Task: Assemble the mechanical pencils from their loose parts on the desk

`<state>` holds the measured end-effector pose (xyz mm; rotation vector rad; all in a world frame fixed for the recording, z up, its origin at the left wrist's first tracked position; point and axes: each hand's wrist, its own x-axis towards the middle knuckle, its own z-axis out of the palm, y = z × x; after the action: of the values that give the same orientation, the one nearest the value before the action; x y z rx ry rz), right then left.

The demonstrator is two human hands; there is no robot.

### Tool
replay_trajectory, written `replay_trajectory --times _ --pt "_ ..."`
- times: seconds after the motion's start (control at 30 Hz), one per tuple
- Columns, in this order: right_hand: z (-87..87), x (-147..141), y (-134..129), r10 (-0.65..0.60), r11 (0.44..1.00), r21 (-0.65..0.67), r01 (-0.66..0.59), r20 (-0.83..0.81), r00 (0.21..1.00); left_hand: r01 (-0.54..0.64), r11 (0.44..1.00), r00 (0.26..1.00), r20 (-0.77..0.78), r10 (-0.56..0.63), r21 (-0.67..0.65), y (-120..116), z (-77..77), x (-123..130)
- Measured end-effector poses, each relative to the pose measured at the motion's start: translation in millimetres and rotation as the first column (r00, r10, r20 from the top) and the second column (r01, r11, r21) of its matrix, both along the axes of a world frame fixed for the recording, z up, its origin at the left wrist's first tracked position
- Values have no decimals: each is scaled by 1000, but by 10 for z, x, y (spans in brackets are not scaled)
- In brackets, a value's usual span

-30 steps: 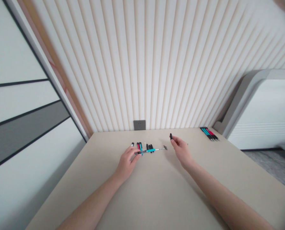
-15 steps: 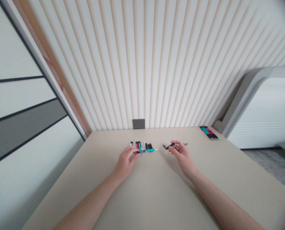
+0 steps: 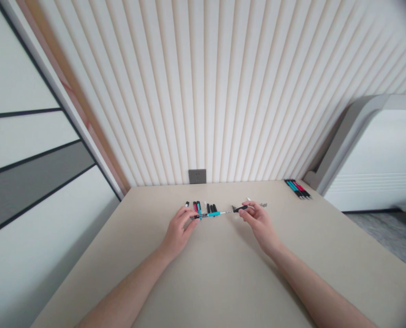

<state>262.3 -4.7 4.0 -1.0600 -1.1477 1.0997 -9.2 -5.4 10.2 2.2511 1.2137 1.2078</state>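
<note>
My left hand [image 3: 180, 229] pinches the black end of a blue and black pen barrel [image 3: 213, 214], held level above the table. A thin, light refill [image 3: 226, 212] sticks out of its right end. Between the fingertips of my right hand [image 3: 258, 223] is a black grip piece [image 3: 240, 209], in line with the refill and at its tip. Behind the barrel lie several black grip pieces [image 3: 208, 208], and red and blue pen parts [image 3: 195, 206] are near my left fingers. Small springs [image 3: 263, 205] lie beyond my right hand.
Several assembled pens [image 3: 298, 189] in blue, red and black lie at the back right of the beige table [image 3: 203, 282]. A ribbed wall with a dark socket [image 3: 197, 176] rises behind. At the right stands a white headboard [image 3: 380, 150].
The black grip piece in my right hand has levelled out and moved slightly left, so that it now lines up with the refill tip. My left hand has hardly moved.
</note>
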Motion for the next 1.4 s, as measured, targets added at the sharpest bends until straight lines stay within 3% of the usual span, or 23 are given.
replay_trajectory --times 0.27,0.67,0.9,1.07,1.27,1.4 --pt "-8 20 22 -24 1000 4 24 15 1000 -14 1000 1000 0 14 7 3 14 4" --pt "-95 -36 -23 266 961 -85 -262 40 963 26 1000 1000 -18 -26 10 9 -5 -7" --pt "-68 -67 -40 202 979 -79 -189 233 951 48 999 998 -27 -48 -3 16 -11 -15" --pt "0 -36 -52 229 973 -67 -220 215 949 37 999 999 -25 -37 -13 12 1 -8" --pt "-39 -25 -36 251 967 -89 -237 214 944 72 997 997 -30 -72 5 20 8 -10" --pt "4 -43 -74 212 977 -79 -197 309 927 80 997 996 -37 -79 14 22 -9 -14"
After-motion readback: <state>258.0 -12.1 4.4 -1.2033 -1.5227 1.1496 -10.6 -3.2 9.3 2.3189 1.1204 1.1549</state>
